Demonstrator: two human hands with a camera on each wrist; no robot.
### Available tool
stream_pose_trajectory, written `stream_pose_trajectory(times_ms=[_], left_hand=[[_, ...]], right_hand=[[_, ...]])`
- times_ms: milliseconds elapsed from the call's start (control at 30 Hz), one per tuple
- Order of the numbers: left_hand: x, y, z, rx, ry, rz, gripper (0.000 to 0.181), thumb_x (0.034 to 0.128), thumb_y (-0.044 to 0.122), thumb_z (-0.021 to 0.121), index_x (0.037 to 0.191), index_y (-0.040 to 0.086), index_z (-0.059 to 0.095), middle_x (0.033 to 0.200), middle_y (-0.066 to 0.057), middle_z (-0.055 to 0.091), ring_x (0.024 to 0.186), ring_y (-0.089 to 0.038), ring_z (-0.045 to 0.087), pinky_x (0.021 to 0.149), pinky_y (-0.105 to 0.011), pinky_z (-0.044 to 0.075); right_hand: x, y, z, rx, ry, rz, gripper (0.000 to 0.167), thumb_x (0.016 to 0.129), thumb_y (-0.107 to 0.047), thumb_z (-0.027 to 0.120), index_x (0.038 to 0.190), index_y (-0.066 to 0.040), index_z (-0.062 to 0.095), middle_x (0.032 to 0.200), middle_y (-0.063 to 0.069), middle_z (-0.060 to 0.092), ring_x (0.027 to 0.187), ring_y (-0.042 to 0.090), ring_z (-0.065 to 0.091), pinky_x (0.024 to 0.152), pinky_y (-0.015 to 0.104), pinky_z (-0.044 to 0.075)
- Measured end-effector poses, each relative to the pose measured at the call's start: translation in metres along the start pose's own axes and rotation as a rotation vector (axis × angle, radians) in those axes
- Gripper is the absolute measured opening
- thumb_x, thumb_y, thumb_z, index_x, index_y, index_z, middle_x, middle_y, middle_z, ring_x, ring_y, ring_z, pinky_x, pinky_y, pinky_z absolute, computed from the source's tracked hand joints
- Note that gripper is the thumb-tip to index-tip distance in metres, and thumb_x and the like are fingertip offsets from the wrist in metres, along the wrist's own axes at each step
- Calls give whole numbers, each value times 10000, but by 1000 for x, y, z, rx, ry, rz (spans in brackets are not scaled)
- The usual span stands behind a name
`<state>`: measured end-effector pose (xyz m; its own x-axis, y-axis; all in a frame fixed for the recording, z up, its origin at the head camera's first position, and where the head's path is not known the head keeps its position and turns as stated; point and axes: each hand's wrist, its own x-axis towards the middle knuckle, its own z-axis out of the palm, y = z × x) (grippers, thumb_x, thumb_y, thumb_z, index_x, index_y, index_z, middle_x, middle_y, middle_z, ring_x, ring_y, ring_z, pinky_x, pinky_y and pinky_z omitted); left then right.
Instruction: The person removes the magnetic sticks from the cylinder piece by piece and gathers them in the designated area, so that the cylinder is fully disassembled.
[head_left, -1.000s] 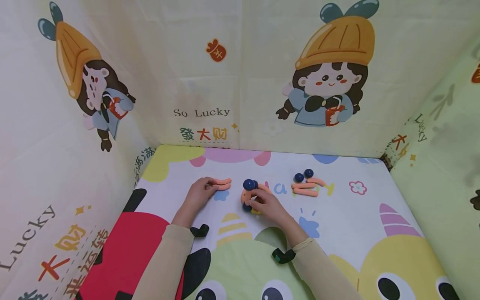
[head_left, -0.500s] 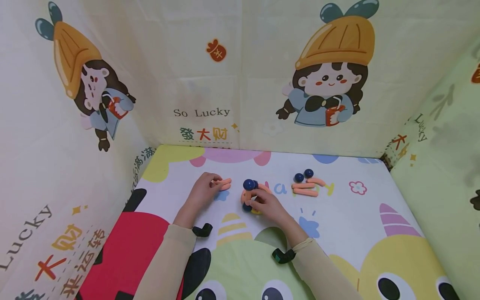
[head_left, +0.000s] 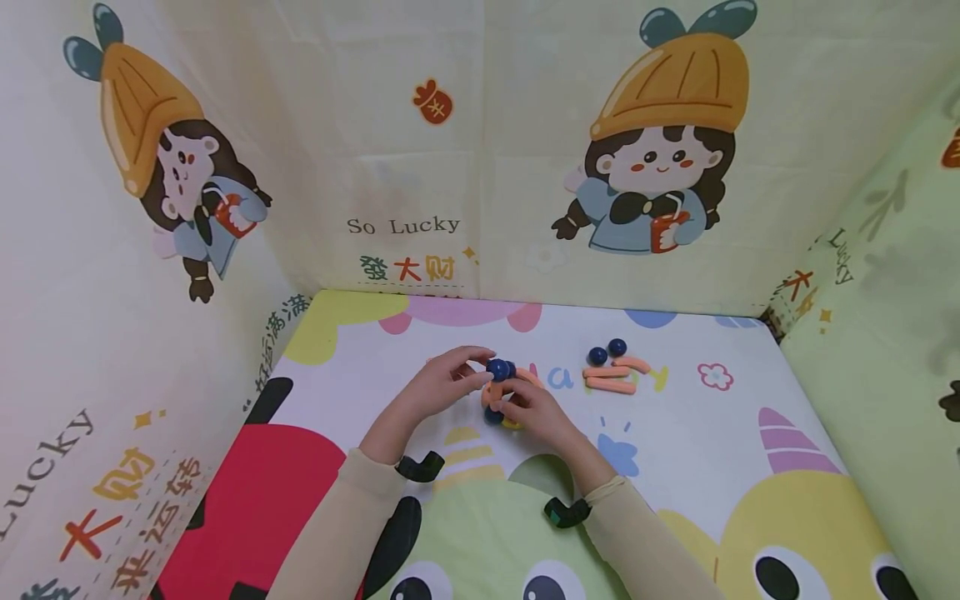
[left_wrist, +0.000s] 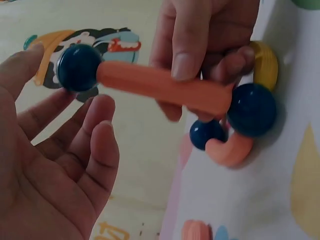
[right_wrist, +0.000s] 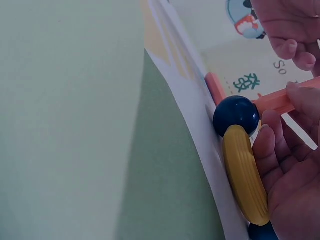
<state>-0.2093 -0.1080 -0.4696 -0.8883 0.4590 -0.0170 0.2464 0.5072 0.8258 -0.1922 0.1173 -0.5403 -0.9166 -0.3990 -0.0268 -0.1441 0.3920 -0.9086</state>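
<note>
An upright orange rod (left_wrist: 155, 85) has a dark blue ball (left_wrist: 79, 68) on top and another blue ball (left_wrist: 252, 110) at its base. My right hand (head_left: 536, 410) pinches this rod between thumb and fingers. My left hand (head_left: 446, 383) is at the top ball, its fingers spread around it; a gap shows between thumb and ball in the left wrist view. A curved yellow rod (right_wrist: 244, 175) joins the base ball. Behind the upright rod lie a curved orange rod (left_wrist: 230, 151) and a smaller-looking blue ball (left_wrist: 205, 134), partly hidden.
Right of the hands lie two loose blue balls (head_left: 597, 356), two straight orange rods (head_left: 611, 385) and a curved orange rod (head_left: 632, 364). Another orange rod (left_wrist: 195, 230) lies at the left, mostly hidden by my left hand in the head view. A printed cloth wall (head_left: 517, 167) stands behind the table.
My left hand has left the two orange rods on the left and moved right to the top blue ball. My right hand has stayed on the upright rod.
</note>
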Motion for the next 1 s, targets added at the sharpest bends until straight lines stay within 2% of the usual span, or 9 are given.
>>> stream_pose_trajectory(times_ms=[133,267,400,533,700,867,1000], left_hand=[[1,5,7,-53,-43,14,543,926,527,631,1411,304,526,985,10,685,828,-192,633,712,-302,507],[3,5,13,-43,-20,15,495,932,509,632,1389,345,531,829,3,632,662,-176,552,584,-267,434],[4,5,16,-26,17,35,486,926,511,635,1371,337,547,719,-5,598,609,-166,516,536,-261,389],[4,4,19,-28,40,59,475,929,512,629,1359,322,560,716,-18,623,628,-162,557,562,-273,428],[4,3,21,-71,48,64,476,927,521,624,1356,325,559,757,-7,682,686,-142,638,685,-310,520],[4,1,23,-68,58,65,490,923,546,612,1355,321,560,758,40,697,694,-116,664,734,-327,536],[4,1,24,-79,64,81,511,930,534,614,1368,278,559,759,23,701,694,-120,671,749,-336,547]], right_hand=[[0,-1,0,7,6,-13,189,966,-349,640,1134,-270,673,1000,-19,650,771,176,562,643,253,476],[0,-1,0,8,10,-24,226,956,-397,641,1142,-273,676,948,-9,647,750,173,565,635,258,477],[0,-1,0,15,5,-23,216,958,-397,638,1143,-293,677,967,-31,649,750,168,575,638,267,494],[0,1,0,15,3,-18,200,963,-403,630,1142,-327,675,985,-55,659,757,171,586,647,269,505],[1,3,0,13,6,-27,215,956,-429,630,1152,-351,666,982,-57,653,766,188,582,646,277,499],[0,4,1,13,5,-41,198,954,-438,627,1134,-364,661,1018,-68,638,799,192,578,668,273,501],[1,5,1,16,8,-46,203,957,-423,630,1144,-354,662,1037,-63,628,793,193,581,662,275,508]])
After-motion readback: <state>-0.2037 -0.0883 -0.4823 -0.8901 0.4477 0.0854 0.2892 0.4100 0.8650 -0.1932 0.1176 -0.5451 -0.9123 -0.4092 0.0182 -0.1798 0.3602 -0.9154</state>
